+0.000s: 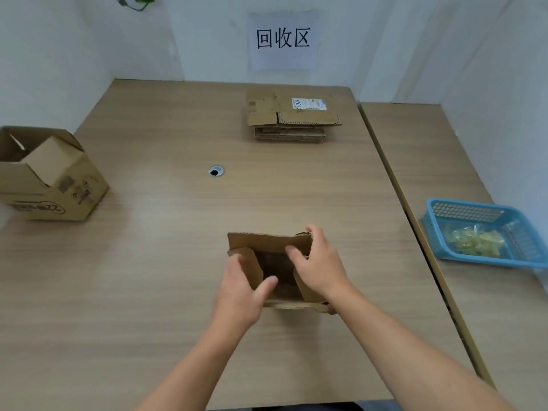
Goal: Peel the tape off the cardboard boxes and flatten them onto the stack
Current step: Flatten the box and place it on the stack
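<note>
A small brown cardboard box [267, 243] stands open on the wooden table [166, 262] in front of me, its flaps spread and its dark inside showing. My left hand [240, 295] grips the left flap, thumb on the inner side. My right hand [318, 268] grips the right flap and far wall, with the thumb inside the box. A stack of flattened cardboard boxes [292, 118] lies at the far side of the table, the top one bearing a white label. I see no tape on the box from here.
A larger open cardboard box [50, 176] sits at the table's left edge. A blue plastic basket [486, 229] holding crumpled clear tape rests on the adjoining table to the right. A cable hole [216, 171] lies mid-table. A paper sign hangs on the wall.
</note>
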